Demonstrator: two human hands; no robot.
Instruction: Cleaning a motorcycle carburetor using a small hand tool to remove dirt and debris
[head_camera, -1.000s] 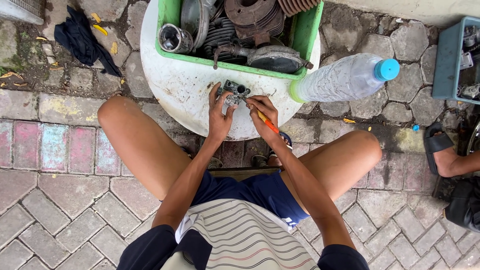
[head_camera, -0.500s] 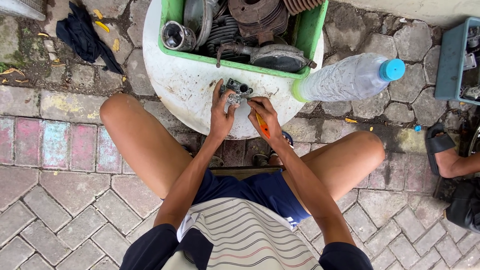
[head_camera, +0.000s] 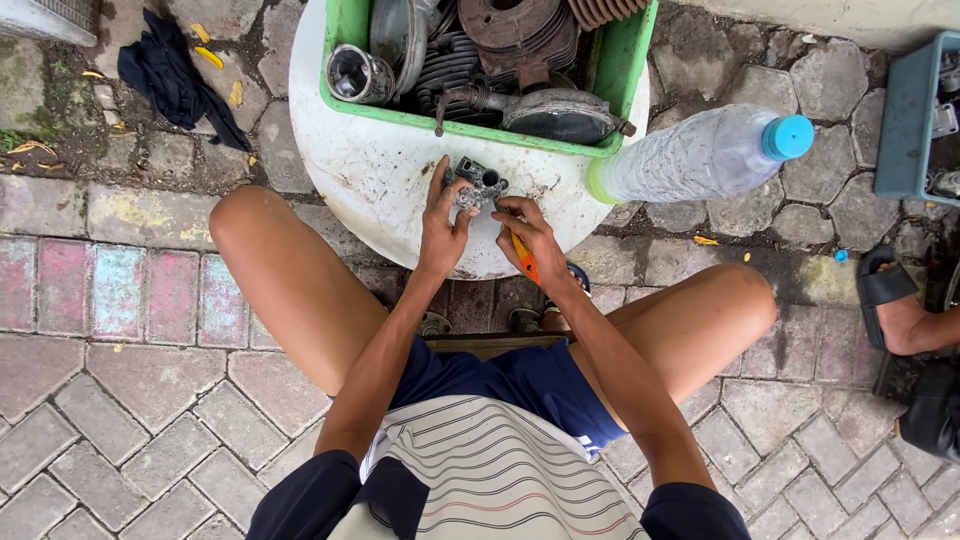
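**Small grey part pinned on the white round table while an orange-handled tool works at it**

The left hand (head_camera: 441, 226) is curled around a small grey metal engine part with round bores (head_camera: 477, 187), its fingers closed on the part's left side and the thumb pressing in from the near side. That grip looks meant to hold the part firm on the round white table top (head_camera: 360, 170) so it cannot slide or turn under the tool. The right hand (head_camera: 530, 235) is closed around a slim orange-handled tool (head_camera: 523, 258); the handle runs back along the palm toward the wrist, and the tip end is hidden under the fingers, which meet the part's near right corner. Holding the tool short like this would suit fine, close work.

The part sits at the middle of the table, just near of a green plastic crate of rusty and dark engine pieces (head_camera: 470, 138), and lies between the two sets of fingertips, touching both. To the right, a clear plastic bottle with a blue cap (head_camera: 700, 155) lies on its side at the table edge. A dark cloth (head_camera: 175, 80) lies on the paving, far left.
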